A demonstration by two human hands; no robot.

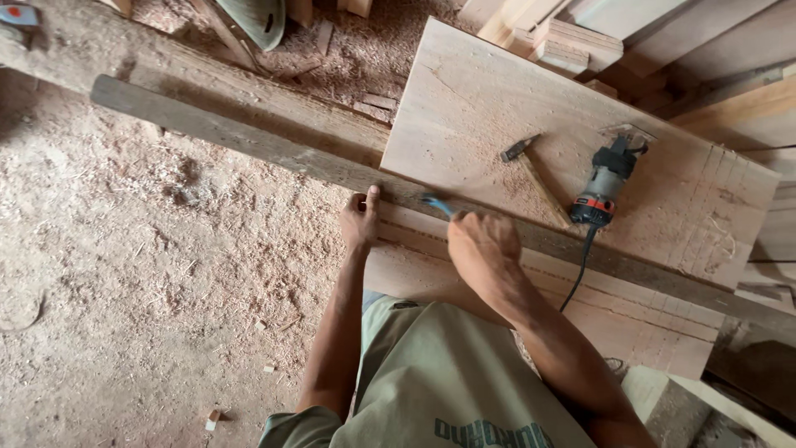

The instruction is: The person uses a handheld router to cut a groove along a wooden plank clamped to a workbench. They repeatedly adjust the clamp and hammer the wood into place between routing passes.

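Sawdust is covering the floor (pixel 124 274) around a wide board (pixel 497 108). The left hand (pixel 360 221) is pressing its closed fingers on a long batten (pixel 249 141) at the board's near edge; the right hand (pixel 479 247) is gripping a blue pencil (pixel 434 204) there.

Wide pale wooden board (pixel 497 108) as work surface, filling upper right and centre of frame, dusted with sawdust. Directly on it: hammer (pixel 535 174) with wooden handle, centre right; corded trim router (pixel 604 184) lying just right of hammer, cable trailing toward lower centre; long grey straightedge plank (pixel 249 141) laid diagonally from upper left to lower right. Below, at left of frame: sawdust-covered floor (pixel 124 290) with small wood offcuts.
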